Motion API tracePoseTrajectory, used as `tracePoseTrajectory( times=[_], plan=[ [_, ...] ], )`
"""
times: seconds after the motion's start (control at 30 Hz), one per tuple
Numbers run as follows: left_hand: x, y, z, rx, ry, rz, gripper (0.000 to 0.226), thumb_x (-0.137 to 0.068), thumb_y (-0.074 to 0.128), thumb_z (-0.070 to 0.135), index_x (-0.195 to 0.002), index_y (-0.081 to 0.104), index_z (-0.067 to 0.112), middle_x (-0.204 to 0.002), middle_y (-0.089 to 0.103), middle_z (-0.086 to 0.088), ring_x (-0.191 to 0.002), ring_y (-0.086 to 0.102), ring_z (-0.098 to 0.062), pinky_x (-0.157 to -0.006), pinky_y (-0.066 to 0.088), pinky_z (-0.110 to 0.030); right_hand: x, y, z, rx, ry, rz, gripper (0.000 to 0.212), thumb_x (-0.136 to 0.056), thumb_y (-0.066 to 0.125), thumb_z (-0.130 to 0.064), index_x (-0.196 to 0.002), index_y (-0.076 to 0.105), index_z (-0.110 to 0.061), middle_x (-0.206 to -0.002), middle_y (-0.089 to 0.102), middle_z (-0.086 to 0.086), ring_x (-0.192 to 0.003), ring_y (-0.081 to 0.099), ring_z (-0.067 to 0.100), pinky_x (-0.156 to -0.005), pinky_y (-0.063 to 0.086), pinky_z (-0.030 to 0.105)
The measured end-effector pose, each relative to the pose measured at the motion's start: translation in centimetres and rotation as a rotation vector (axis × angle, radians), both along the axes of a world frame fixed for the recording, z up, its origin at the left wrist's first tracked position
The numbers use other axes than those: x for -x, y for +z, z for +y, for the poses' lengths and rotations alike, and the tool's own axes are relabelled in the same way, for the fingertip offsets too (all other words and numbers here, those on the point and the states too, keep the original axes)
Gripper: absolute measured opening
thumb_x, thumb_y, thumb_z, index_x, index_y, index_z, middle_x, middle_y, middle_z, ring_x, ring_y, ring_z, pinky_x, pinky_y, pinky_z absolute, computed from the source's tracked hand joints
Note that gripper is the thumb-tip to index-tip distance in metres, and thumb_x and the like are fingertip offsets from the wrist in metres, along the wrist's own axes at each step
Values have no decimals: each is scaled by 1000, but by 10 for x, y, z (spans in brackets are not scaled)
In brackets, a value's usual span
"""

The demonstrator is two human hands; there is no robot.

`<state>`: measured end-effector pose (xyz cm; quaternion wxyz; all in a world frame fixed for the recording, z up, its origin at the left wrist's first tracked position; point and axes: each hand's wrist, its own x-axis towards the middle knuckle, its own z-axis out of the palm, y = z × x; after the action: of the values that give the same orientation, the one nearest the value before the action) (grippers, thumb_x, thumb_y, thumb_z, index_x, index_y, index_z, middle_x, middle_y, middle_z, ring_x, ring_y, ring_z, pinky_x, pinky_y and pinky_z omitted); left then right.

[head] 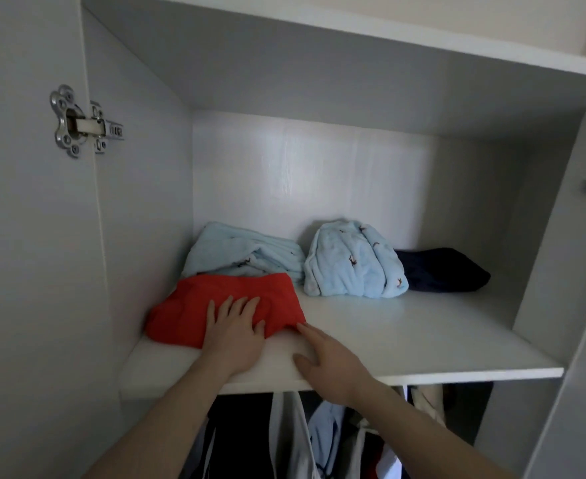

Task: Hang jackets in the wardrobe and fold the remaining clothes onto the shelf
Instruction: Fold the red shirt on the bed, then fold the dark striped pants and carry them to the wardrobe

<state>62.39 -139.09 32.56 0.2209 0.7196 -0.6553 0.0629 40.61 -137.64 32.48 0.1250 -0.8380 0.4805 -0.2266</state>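
The left hand [231, 331] presses flat on the folded red cloth garment [222, 311] at the white wardrobe shelf's [423, 340] front left; the right hand [329, 357], fingers relaxed, touches its corner. Placing step; next, likely release and withdraw.

**Cloth, board and metal in the wardrobe**

Under the left hand [231, 331] lies a red garment [222, 305] of matt, smooth woven cloth. Beyond it, two pale blue garments [352, 261] look fleecy and soft. Right of those, a navy garment [440, 271] is dull cloth. The shelf [423, 333] is smooth white laminate with faint grain. The hinge [84, 124], far left, is shiny metal.
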Motion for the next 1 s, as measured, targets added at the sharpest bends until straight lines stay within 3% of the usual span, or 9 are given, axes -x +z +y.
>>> tracePoseTrajectory(
  times=[0.17, 0.3, 0.4, 0.47, 0.57, 0.63, 0.73, 0.83, 1.0],
  plan=[
    [2, -5, 18, -148, -10, -79, 72, -102, 32, 54, -163, 2, 29, -171, -4, -3, -156, -11, -30, -124, -9, -55, 13, -9, 40, 58, -17, 50, 56, -106, 45, -41, -157, 38, -19, -165, 33, 1, -150, 29, 15, -120, 16, 24],
    [22, -2, 57, -155, -91, -41, 67, -105, 29, 49, -163, 3, 28, -170, -15, -5, -155, -17, -31, -125, -7, -52, 46, -13, 81, 69, -12, 26, 61, -100, 55, -44, -157, 36, -30, -167, 25, -9, -153, 19, 6, -124, 3, 24],
    [64, -12, 111, 40, -273, 147, 57, -106, 39, 40, -160, 23, 28, -169, 10, 2, -156, 5, -20, -127, -1, -38, 86, -12, 125, 64, -83, -122, 60, -98, 60, -42, -154, 39, -37, -163, 28, -17, -150, 23, 3, -125, 12, 28],
    [99, -25, 158, 107, -456, 268, 45, -104, 40, 40, -149, 38, 34, -154, 37, 16, -145, 29, -7, -124, 5, -28, 121, -18, 161, 63, -163, -224, 58, -95, 65, -38, -150, 45, -38, -156, 34, -26, -146, 28, -4, -121, 23, 22],
    [146, -48, 219, 38, -648, 319, 33, -101, 46, 39, -134, 51, 42, -136, 44, 31, -125, 36, 13, -115, 18, -20, 176, -38, 224, 19, -301, -340, 52, -94, 68, -35, -139, 48, -49, -137, 30, -53, -127, 29, -31, -102, 25, -3],
    [174, -71, 254, -29, -728, 342, 31, -100, 56, 32, -129, 55, 43, -135, 41, 36, -125, 33, 19, -111, 24, -20, 212, -57, 274, -27, -426, -370, 52, -94, 69, -38, -138, 46, -54, -133, 30, -55, -120, 30, -34, -99, 23, -3],
    [215, -100, 297, -162, -854, 328, 31, -96, 62, 27, -125, 61, 38, -136, 47, 30, -125, 44, 10, -109, 36, -27, 256, -86, 354, -117, -587, -417, 53, -95, 67, -41, -142, 46, -51, -147, 37, -38, -131, 39, -14, -111, 33, 20],
    [255, -117, 324, -286, -992, 292, 31, -94, 68, 21, -123, 65, 30, -133, 54, 23, -120, 54, -1, -103, 45, -34, 286, -111, 431, -201, -750, -443, 51, -94, 66, -42, -141, 48, -50, -152, 35, -34, -136, 41, -7, -114, 38, 28],
    [338, -131, 347, -409, -1263, 177, 36, -94, 68, 24, -126, 61, 39, -138, 47, 26, -128, 46, 5, -106, 42, -29, 324, -128, 530, -219, -1056, -484, 51, -94, 64, -41, -141, 47, -51, -151, 30, -40, -136, 35, -15, -100, 29, 4]
  ],
)
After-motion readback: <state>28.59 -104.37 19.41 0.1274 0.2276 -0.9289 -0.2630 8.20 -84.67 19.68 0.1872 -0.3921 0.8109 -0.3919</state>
